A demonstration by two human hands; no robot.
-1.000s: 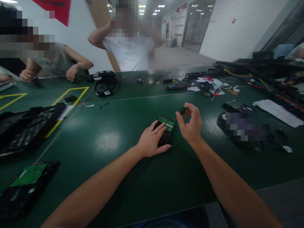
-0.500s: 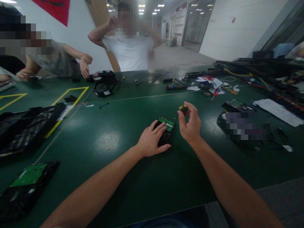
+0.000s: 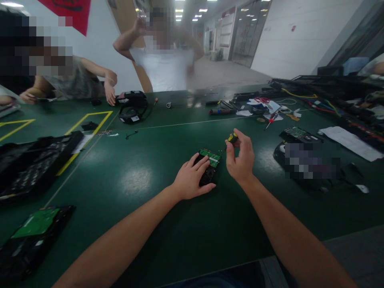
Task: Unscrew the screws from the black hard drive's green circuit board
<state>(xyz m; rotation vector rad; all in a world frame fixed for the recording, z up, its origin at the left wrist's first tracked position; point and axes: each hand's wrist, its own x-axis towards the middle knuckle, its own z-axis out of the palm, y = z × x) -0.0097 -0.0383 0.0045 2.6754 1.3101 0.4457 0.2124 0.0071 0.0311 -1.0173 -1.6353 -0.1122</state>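
My left hand (image 3: pixel 192 177) lies with fingers spread across a small hard drive (image 3: pixel 213 160), which has a green circuit board and a black body. Its thumb stretches along the near side, and the palm hides the drive's left part. In my right hand (image 3: pixel 241 158), thumb and fingers pinch the yellow-and-black handle of a screwdriver (image 3: pixel 233 138) just right of the drive's far corner. The screwdriver's short shaft points down and is hard to make out. Some tiny bright specks, perhaps screws, lie on the table between drive and screwdriver.
Another circuit-board unit (image 3: pixel 37 224) lies at the near left, below a black housing (image 3: pixel 39 160). To the right are a pixelated dark device (image 3: pixel 312 160), a white sheet (image 3: pixel 351 142) and a red screwdriver (image 3: pixel 271 121). Cables (image 3: pixel 327 102) lie behind. Two people sit across the green table (image 3: pixel 168 156).
The screwdriver's handle has tilted a little, and its shaft has drawn slightly away from the drive's corner. My left hand stays put. The left co-worker's hand has shifted slightly at the black device.
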